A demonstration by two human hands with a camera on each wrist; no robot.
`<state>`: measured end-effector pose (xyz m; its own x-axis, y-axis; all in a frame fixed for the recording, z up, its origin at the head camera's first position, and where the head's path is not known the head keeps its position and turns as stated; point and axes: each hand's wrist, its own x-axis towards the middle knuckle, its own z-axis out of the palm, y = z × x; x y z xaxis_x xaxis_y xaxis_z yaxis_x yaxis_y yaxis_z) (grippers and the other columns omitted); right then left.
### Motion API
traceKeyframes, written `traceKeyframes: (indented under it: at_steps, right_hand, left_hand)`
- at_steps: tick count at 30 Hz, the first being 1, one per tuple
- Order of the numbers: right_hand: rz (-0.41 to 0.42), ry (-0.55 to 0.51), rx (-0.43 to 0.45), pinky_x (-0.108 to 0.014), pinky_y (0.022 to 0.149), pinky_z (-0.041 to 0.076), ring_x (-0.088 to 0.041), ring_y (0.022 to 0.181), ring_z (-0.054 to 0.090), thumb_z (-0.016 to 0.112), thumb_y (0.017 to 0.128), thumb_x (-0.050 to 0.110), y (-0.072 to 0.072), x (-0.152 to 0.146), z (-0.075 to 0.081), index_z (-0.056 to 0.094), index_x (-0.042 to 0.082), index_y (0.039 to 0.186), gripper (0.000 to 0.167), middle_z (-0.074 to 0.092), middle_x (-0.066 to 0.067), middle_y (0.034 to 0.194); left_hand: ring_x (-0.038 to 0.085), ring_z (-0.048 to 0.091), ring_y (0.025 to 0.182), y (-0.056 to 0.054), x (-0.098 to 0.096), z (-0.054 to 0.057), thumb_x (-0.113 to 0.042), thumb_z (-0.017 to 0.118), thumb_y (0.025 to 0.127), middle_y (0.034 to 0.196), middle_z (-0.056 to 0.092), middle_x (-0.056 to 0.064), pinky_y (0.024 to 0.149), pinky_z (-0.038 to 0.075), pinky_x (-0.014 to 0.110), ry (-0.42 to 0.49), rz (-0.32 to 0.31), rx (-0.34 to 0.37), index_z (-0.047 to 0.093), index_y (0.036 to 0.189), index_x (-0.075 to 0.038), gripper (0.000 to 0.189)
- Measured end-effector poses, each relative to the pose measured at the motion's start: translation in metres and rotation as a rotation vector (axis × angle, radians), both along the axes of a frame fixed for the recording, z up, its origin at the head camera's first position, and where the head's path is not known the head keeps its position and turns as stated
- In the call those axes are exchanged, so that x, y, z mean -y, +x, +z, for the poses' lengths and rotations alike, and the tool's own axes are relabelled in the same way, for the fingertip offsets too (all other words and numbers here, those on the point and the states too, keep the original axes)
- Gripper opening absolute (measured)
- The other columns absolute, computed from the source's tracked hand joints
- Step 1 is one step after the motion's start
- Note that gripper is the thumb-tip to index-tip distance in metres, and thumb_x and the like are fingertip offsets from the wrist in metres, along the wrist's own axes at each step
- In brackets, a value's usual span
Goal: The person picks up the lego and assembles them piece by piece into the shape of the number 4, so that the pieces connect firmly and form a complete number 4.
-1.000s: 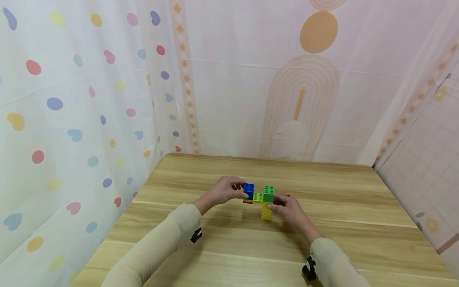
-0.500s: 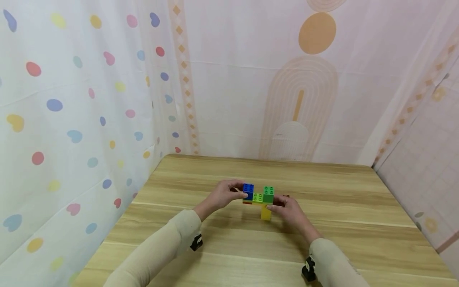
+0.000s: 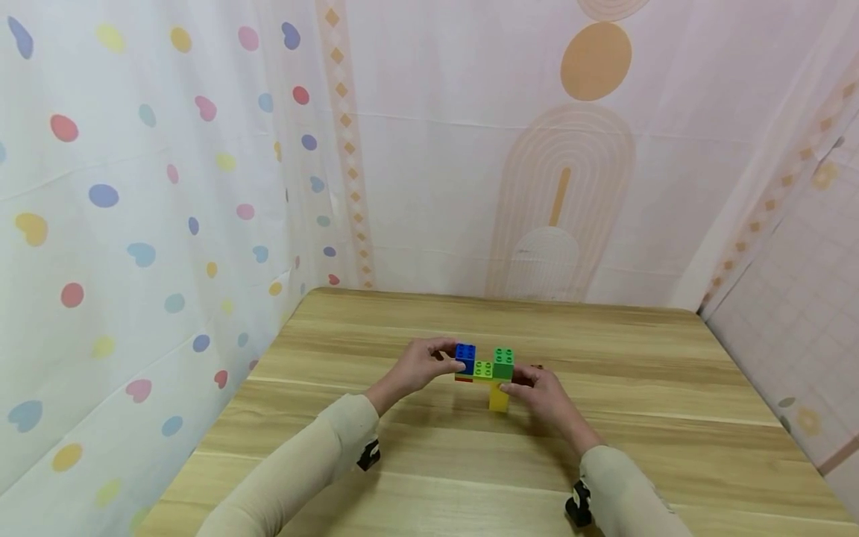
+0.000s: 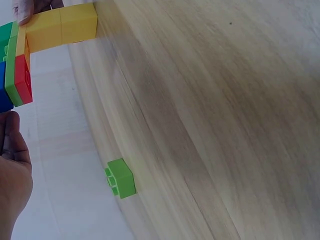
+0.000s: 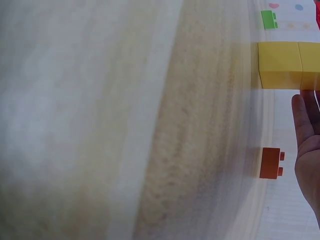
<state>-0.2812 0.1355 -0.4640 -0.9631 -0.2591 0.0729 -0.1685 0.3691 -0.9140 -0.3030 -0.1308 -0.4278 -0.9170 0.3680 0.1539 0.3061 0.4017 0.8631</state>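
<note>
A toy-brick structure stands on the table in front of me. Its yellow column (image 3: 498, 397) bears a flat light-green piece (image 3: 483, 370), topped by a blue brick (image 3: 465, 358) on the left and a green brick (image 3: 503, 362) on the right. Under the overhanging left end sits a red piece (image 4: 23, 80). My left hand (image 3: 417, 365) pinches the blue brick, thumb on its near side. From the right, my right hand (image 3: 542, 394) grips the structure at the top of the yellow column, below the green brick; some of its fingers are hidden behind it.
A loose light-green brick (image 4: 121, 178) lies on the table, seen in the left wrist view. Beyond my right hand rests an orange-red brick (image 5: 270, 163). Patterned curtains (image 3: 429, 186) hang behind the wooden table (image 3: 456, 477) and along its left side.
My left hand's fingers have come down and closed on the blue brick, and its wrist has dropped slightly. My right hand and the structure look still.
</note>
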Motion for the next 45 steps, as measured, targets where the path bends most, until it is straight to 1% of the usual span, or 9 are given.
traceKeyframes:
  at_steps: [3,8,13,20,28,33,37,42,45]
  right_hand:
    - [0.002,0.001,0.0,-0.032,0.083,0.051,-0.019,0.095,0.06,0.074,0.091,0.022,0.0,0.0,0.0,0.072,0.011,0.116,0.027,0.069,-0.002,0.104]
    - [0.0,-0.002,0.011,-0.033,0.083,0.051,-0.019,0.095,0.06,0.074,0.091,0.022,0.0,0.0,0.0,0.072,0.011,0.116,0.027,0.068,-0.002,0.104]
    - [-0.004,0.007,0.017,-0.032,0.082,0.05,-0.018,0.095,0.059,0.074,0.091,0.023,0.0,0.0,0.001,0.072,0.01,0.117,0.029,0.068,-0.002,0.104]
    - [0.002,0.016,-0.003,-0.031,0.081,0.05,-0.017,0.094,0.06,0.074,0.091,0.025,-0.001,0.0,0.001,0.072,0.008,0.115,0.029,0.069,-0.003,0.103]
    - [-0.017,0.024,0.008,-0.033,0.083,0.051,-0.018,0.095,0.061,0.075,0.09,0.024,0.0,0.001,-0.001,0.072,0.01,0.116,0.03,0.069,-0.002,0.104]
    - [-0.019,0.014,0.006,-0.034,0.083,0.052,-0.018,0.095,0.061,0.075,0.09,0.024,0.001,0.001,0.0,0.072,0.01,0.116,0.029,0.069,-0.002,0.104]
    - [-0.018,0.008,0.005,-0.034,0.082,0.052,-0.018,0.094,0.061,0.075,0.09,0.023,0.001,0.001,0.0,0.072,0.01,0.116,0.029,0.069,-0.002,0.104]
    - [-0.021,0.017,0.007,-0.035,0.083,0.052,-0.018,0.095,0.061,0.075,0.09,0.024,0.002,0.002,-0.001,0.072,0.01,0.116,0.029,0.069,-0.002,0.104]
    - [-0.025,0.023,0.009,-0.035,0.084,0.052,-0.018,0.095,0.061,0.075,0.09,0.026,0.002,0.002,0.0,0.072,0.011,0.116,0.03,0.069,-0.001,0.105]
  left_hand:
    - [0.019,0.059,0.086,0.0,0.0,0.0,-0.026,0.076,0.089,0.102,0.068,0.002,0.074,0.051,0.032,0.0,0.005,0.002,0.07,0.123,-0.008,0.039]
    - [0.019,0.059,0.09,0.001,0.0,0.001,-0.026,0.076,0.089,0.105,0.068,0.002,0.077,0.051,0.032,0.0,0.002,-0.023,0.069,0.124,-0.008,0.04]
    - [0.018,0.06,0.089,0.001,0.0,0.002,-0.026,0.076,0.09,0.101,0.069,0.001,0.078,0.051,0.033,-0.003,-0.006,-0.037,0.07,0.122,-0.007,0.037]
    - [0.016,0.061,0.092,0.002,0.0,0.003,-0.026,0.076,0.089,0.105,0.069,0.001,0.08,0.052,0.033,-0.043,0.006,-0.061,0.07,0.123,-0.007,0.039]
    - [0.016,0.06,0.09,0.0,0.001,0.003,-0.028,0.076,0.09,0.101,0.069,-0.001,0.079,0.052,0.033,-0.073,-0.003,-0.063,0.069,0.123,-0.008,0.039]
    - [0.016,0.06,0.091,0.0,0.001,0.005,-0.027,0.076,0.089,0.101,0.067,0.0,0.079,0.052,0.033,-0.102,-0.01,-0.099,0.07,0.123,-0.008,0.039]
    - [0.016,0.059,0.093,0.0,0.001,0.008,-0.027,0.077,0.089,0.102,0.068,0.0,0.082,0.051,0.035,-0.134,-0.016,-0.119,0.069,0.124,-0.007,0.041]
    - [0.016,0.059,0.094,0.0,0.0,0.011,-0.028,0.078,0.088,0.103,0.068,0.0,0.083,0.051,0.036,-0.159,-0.012,-0.107,0.068,0.125,-0.007,0.044]
    - [0.017,0.059,0.092,0.0,0.0,0.011,-0.029,0.078,0.088,0.103,0.067,0.0,0.08,0.051,0.035,-0.153,0.0,-0.081,0.068,0.125,-0.008,0.044]
